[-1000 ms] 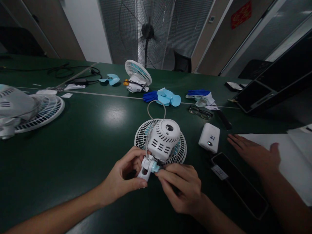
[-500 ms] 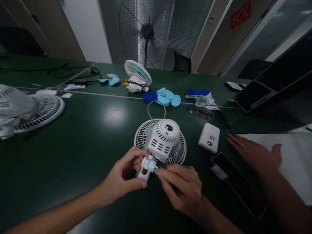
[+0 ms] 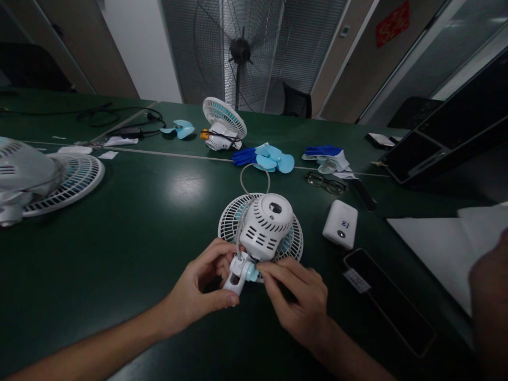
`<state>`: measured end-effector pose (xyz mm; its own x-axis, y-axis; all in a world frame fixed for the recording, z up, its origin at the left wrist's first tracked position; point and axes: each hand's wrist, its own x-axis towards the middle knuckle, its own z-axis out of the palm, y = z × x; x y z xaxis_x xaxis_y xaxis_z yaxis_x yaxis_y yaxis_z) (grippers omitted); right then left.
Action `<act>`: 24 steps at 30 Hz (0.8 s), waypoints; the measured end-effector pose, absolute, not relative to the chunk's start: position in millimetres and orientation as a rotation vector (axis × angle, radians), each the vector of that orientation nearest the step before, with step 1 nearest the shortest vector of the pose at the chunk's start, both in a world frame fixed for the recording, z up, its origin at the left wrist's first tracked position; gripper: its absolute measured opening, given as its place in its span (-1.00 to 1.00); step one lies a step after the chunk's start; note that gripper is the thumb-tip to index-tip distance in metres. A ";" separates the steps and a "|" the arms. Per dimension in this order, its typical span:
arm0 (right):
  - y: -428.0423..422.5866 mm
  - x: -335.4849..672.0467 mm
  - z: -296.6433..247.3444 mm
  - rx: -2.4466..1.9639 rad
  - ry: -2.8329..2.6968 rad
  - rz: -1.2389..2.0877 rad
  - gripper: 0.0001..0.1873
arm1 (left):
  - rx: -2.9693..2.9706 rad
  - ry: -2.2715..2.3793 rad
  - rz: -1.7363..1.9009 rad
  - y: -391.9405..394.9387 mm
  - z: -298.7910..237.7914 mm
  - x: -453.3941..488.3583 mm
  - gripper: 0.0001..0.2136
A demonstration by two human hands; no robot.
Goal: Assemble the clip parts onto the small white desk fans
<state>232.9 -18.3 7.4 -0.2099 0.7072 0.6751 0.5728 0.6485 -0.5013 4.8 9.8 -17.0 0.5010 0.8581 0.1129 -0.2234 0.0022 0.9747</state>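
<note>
A small white fan (image 3: 265, 225) lies on its round grille, its slotted motor housing facing up. My left hand (image 3: 200, 288) is closed around the fan's white neck bracket (image 3: 235, 281), thumb below and fingers behind. On the bracket's right side sits a light blue knob (image 3: 251, 273). My right hand (image 3: 299, 299) has thumb and forefinger pinched at this knob's outer end. A thin grey cord (image 3: 254, 165) loops up from the fan. The fingertips of my left hand are partly hidden behind the bracket.
Another white fan (image 3: 35, 174) lies at left, a third (image 3: 224, 124) at the back. Light blue fan blades (image 3: 274, 159), gloves (image 3: 327, 156) and glasses (image 3: 325, 183) lie beyond. A power bank (image 3: 341, 224) and phone (image 3: 391, 301) are at right, near another person's blurred hand (image 3: 490, 296).
My right hand's fingers have shifted slightly up at the knob, showing more of it. The other person's hand has drawn back to the right edge, off the white paper. My left hand stays put.
</note>
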 end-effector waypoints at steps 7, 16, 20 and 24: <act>-20.4 235.2 4.2 -0.887 -1.989 0.210 -0.79 | 1.317 0.636 0.955 11.0 -16.8 4.2 -0.44; -21.3 235.6 4.6 -0.934 -1.989 0.198 -0.81 | 1.296 0.643 0.963 10.8 -15.0 4.9 -0.44; -19.9 235.3 5.3 -0.931 -1.939 0.190 -0.77 | 1.289 0.635 0.965 10.8 -14.6 5.8 -0.43; -18.1 234.6 5.0 -1.017 -1.913 0.172 -0.81 | 1.293 0.636 0.958 11.1 -14.6 5.8 -0.44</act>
<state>234.6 -18.1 5.0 -0.2237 0.7106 0.6671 0.5802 0.6470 -0.4947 5.8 11.1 -14.6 0.4882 0.8649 0.1165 -0.2284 -0.0022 0.9736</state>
